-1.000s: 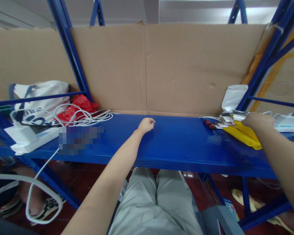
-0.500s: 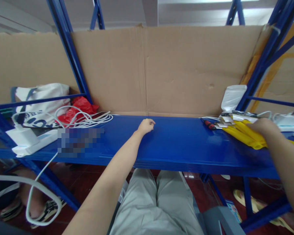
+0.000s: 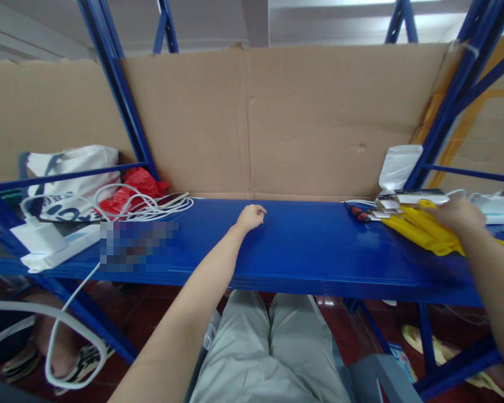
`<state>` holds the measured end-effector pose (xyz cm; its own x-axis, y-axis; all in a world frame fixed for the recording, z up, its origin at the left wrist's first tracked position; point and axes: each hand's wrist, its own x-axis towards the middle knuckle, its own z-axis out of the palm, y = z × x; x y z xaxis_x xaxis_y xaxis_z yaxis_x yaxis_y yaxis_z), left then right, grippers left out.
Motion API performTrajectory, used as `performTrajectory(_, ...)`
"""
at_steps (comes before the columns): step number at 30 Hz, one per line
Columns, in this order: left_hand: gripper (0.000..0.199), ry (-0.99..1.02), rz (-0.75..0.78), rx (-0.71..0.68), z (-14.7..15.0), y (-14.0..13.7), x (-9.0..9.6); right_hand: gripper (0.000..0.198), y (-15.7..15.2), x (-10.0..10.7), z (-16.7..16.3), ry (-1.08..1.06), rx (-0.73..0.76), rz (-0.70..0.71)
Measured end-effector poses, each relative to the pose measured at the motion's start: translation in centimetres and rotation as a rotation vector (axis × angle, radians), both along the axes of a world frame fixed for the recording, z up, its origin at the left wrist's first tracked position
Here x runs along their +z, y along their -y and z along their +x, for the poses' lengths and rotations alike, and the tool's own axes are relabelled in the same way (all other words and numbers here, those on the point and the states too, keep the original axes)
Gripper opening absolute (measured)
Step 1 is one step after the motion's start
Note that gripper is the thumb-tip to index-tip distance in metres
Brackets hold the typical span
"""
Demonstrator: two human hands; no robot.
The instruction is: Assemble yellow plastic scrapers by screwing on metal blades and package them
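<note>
My left hand [image 3: 251, 218] rests on the blue shelf top [image 3: 311, 240] near the middle, its fingers curled in. A small dark spot shows by the fingertips; whether something is held I cannot make out. At the right, my right hand [image 3: 462, 216] is over a yellow, soft-looking item [image 3: 424, 232]. Its fingers are smeared and partly hidden, so their grip does not show. Just left of that hand lie stacked small white boxes [image 3: 418, 197]. Beside them is a red and black handled tool [image 3: 358, 214].
A cardboard sheet [image 3: 311, 123] stands behind the shelf between blue posts. On the left are a power strip [image 3: 63, 249], coiled white cables [image 3: 151, 210], a red plastic bag [image 3: 140, 182] and a white cloth bag [image 3: 75, 162]. A white pouch [image 3: 400, 167] stands at the back right.
My right hand has shifted a little to the right, baring more of the white boxes and the yellow item. My left hand stays in place.
</note>
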<state>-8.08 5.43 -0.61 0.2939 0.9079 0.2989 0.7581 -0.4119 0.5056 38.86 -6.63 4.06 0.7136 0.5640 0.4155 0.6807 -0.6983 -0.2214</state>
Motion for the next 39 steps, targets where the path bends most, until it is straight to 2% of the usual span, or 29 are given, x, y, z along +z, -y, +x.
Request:
performTrajectory(3, 0.032, 0.003, 0.003, -0.007, 0.0, 0.0, -0.1, 0.058, 0.6, 1.7, -1.8, -0.120, -0.024, -0.040)
performTrajectory(6, 0.032, 0.001, 0.020, -0.003, 0.1, 0.1, 0.0, 0.052, 0.7, 3.4, -3.0, -0.112, -0.025, -0.042)
performTrajectory(9, 0.032, 0.010, 0.066, 0.010, 0.3, 0.1, 0.0, 0.046, 0.3, 4.6, -4.3, -0.071, 0.009, 0.026)
performTrajectory(12, 0.028, 0.069, 0.156, 0.015, 0.6, 0.3, -0.1, 0.042, -0.5, 4.9, -6.3, -0.053, 0.107, 0.115)
performTrajectory(16, 0.045, 0.193, 0.260, -0.035, 1.8, 0.8, -0.1, 0.039, -2.4, 4.1, -10.4, -0.043, 0.296, 0.203)
performTrajectory(20, 0.050, 0.271, 0.317, -0.154, 4.3, 1.3, 1.0, 0.032, -5.3, 3.0, -15.3, -0.099, 0.516, 0.294)
performTrajectory(22, 0.049, 0.342, 0.268, -0.152, 6.1, 1.2, 1.8, 0.026, -6.7, 2.7, -17.6, -0.122, 0.590, 0.333)
performTrajectory(25, 0.045, 0.553, 0.159, -0.097, 8.6, 1.0, 2.7, 0.022, -8.3, 2.4, -20.5, -0.153, 0.701, 0.363)
performTrajectory(28, 0.029, 0.770, 0.119, -0.101, 10.0, 1.0, 2.5, 0.023, -8.9, 1.8, -22.8, -0.188, 0.757, 0.365)
performTrajectory(32, 0.009, 0.925, 0.106, -0.082, 9.6, 1.3, 1.3, 0.018, -8.7, -0.1, -24.2, -0.226, 0.797, 0.302)
performTrajectory(36, 0.010, 1.137, 0.001, -0.069, 8.7, 1.5, 1.0, 0.012, -8.4, -1.4, -23.9, -0.195, 0.803, 0.252)
performTrajectory(39, 0.008, 1.203, -0.090, -0.080, 8.6, 1.6, 1.1, 0.012, -8.1, -1.6, -23.7, -0.205, 0.806, 0.257)
